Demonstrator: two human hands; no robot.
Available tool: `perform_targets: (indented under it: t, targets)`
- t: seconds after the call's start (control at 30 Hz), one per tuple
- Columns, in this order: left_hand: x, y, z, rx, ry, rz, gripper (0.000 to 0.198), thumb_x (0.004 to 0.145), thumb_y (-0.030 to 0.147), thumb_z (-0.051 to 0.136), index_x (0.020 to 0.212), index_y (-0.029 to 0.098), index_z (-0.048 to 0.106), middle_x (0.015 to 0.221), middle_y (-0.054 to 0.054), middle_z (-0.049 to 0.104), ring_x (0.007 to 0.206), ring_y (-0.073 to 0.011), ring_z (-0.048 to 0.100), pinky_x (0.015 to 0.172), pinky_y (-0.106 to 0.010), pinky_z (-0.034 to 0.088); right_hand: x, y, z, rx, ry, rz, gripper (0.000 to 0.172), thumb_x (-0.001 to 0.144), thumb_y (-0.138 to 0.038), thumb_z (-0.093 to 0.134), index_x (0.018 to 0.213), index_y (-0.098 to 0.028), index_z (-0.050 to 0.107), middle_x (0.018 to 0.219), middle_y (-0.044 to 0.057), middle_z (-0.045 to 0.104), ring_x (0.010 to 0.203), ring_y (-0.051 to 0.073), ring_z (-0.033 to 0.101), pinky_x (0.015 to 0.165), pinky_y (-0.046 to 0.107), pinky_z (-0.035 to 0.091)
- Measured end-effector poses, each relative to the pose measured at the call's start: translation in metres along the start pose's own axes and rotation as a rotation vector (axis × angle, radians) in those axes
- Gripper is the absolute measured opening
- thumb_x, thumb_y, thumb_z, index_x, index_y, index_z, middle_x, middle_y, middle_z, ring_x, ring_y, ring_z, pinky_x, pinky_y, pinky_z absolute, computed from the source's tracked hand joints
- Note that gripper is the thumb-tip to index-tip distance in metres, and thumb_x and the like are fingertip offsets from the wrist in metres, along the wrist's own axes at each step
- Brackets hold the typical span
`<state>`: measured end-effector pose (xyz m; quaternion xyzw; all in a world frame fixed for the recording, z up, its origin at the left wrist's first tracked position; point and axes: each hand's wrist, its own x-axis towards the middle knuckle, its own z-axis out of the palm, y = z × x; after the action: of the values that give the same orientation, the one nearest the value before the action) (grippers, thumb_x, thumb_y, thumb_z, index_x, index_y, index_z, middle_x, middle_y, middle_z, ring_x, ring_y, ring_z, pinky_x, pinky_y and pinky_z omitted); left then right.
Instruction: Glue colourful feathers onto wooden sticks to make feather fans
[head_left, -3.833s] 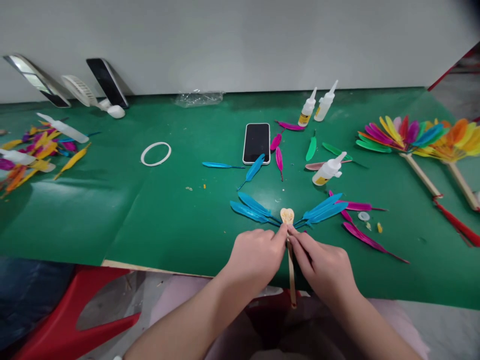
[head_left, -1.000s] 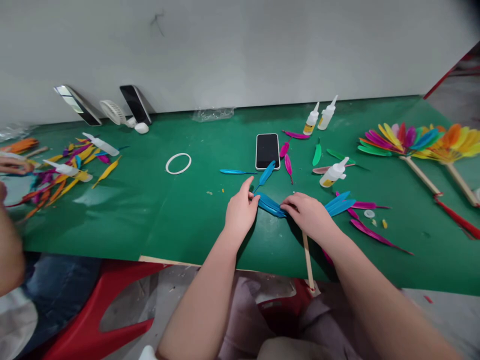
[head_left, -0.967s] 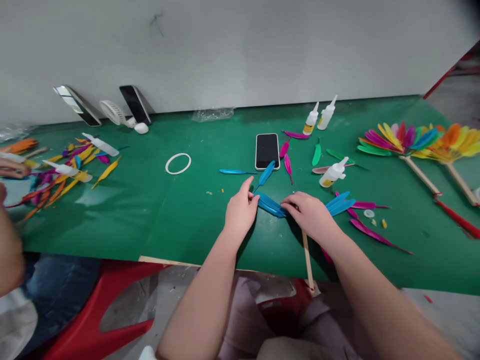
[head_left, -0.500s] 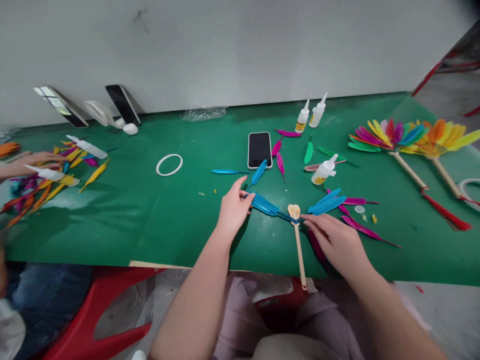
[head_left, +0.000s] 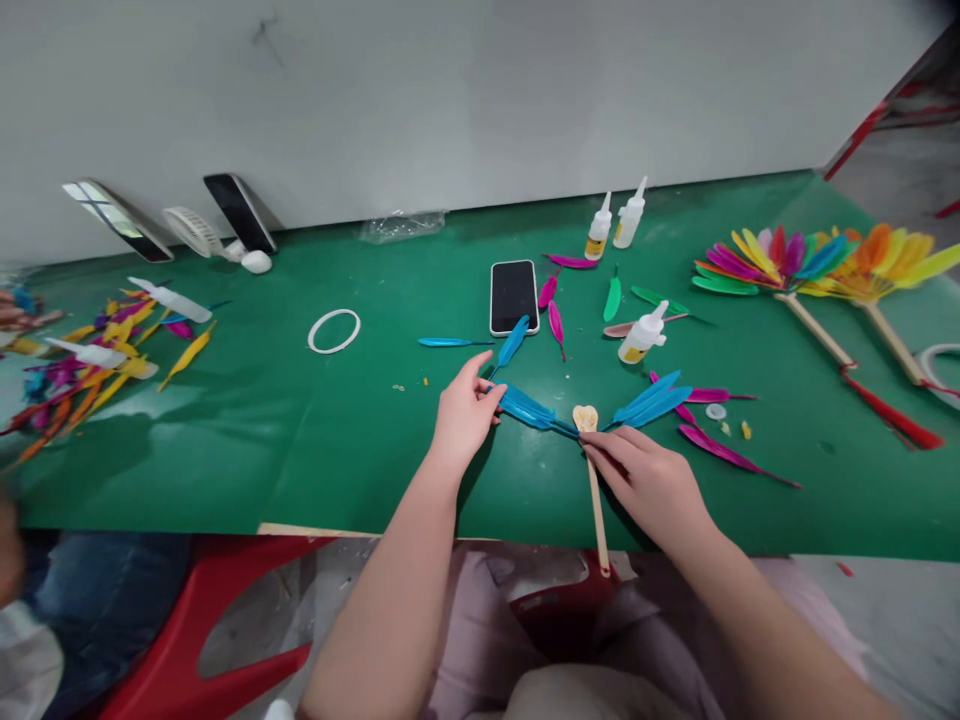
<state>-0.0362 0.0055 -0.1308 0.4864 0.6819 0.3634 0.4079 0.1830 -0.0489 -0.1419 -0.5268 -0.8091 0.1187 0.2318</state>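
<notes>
My left hand [head_left: 466, 408] pinches the outer end of a group of blue feathers [head_left: 527, 408], whose quills run to the heart-shaped head of a wooden fan handle [head_left: 586, 418]. Thumb and fingers of my right hand [head_left: 646, 478] press together on the quills just below that head, partly hiding them. More blue feathers [head_left: 651, 402] spread out to the right behind my right hand. The handle's stick [head_left: 598, 520] points toward me and reaches past the table edge. Beyond my left fingers lies another blue feather [head_left: 513, 343], its tip over a smartphone [head_left: 514, 297].
Glue bottles [head_left: 643, 335] stand behind my right hand, with magenta feathers [head_left: 720, 450] near them. Two finished feather fans [head_left: 814, 330] lie at the right. A white ring [head_left: 334, 332] is left of the phone. At far left, a co-worker's hand [head_left: 22, 315] is by a feather pile [head_left: 82, 375].
My right hand has shifted left, from the right side of the heart-shaped head onto the quills below it. My left hand keeps its pinch. The co-worker's hand has drawn back to the left.
</notes>
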Motion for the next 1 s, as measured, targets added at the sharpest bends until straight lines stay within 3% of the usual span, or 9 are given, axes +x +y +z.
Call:
perform_targets:
  t: [0.23, 0.53, 0.8, 1.0]
  targets:
    - [-0.001, 0.0, 0.001, 0.002, -0.008, 0.011, 0.052, 0.081, 0.01, 0.054, 0.13, 0.02, 0.041, 0.071, 0.001, 0.055, 0.055, -0.0079, 0.056, 0.044, -0.015, 0.046, -0.001, 0.001, 0.002, 0.004, 0.053, -0.001, 0.022, 0.088, -0.03, 0.048, 0.095, -0.022, 0.067, 0.083, 0.0, 0.066, 0.072, 0.011, 0.063, 0.064, 0.02, 0.044]
    - [0.002, -0.003, -0.004, -0.133, 0.056, -0.064, 0.038, 0.092, 0.024, 0.037, 0.13, 0.021, 0.04, 0.081, -0.004, 0.061, 0.057, -0.0079, 0.054, 0.047, -0.017, 0.049, -0.002, 0.002, 0.004, -0.038, 0.073, -0.021, 0.023, 0.089, -0.031, 0.046, 0.093, -0.023, 0.068, 0.083, 0.0, 0.067, 0.071, 0.011, 0.063, 0.061, 0.021, 0.044]
    - [-0.005, 0.007, -0.009, -0.234, -0.032, -0.123, 0.053, 0.083, 0.013, 0.054, 0.132, 0.017, 0.036, 0.069, 0.002, 0.054, 0.058, -0.008, 0.058, 0.059, -0.024, 0.054, -0.001, 0.003, 0.005, -0.06, 0.092, -0.04, 0.023, 0.089, -0.03, 0.047, 0.092, -0.022, 0.068, 0.08, 0.0, 0.067, 0.069, 0.011, 0.063, 0.059, 0.021, 0.042]
    - [-0.008, 0.01, -0.008, -0.23, -0.043, -0.129, 0.056, 0.079, 0.004, 0.055, 0.13, 0.017, 0.04, 0.058, 0.008, 0.045, 0.051, -0.0051, 0.055, 0.064, -0.025, 0.054, -0.002, 0.001, 0.005, -0.124, 0.088, -0.038, 0.026, 0.09, -0.031, 0.044, 0.091, -0.021, 0.068, 0.08, 0.0, 0.067, 0.067, 0.01, 0.062, 0.054, 0.022, 0.038]
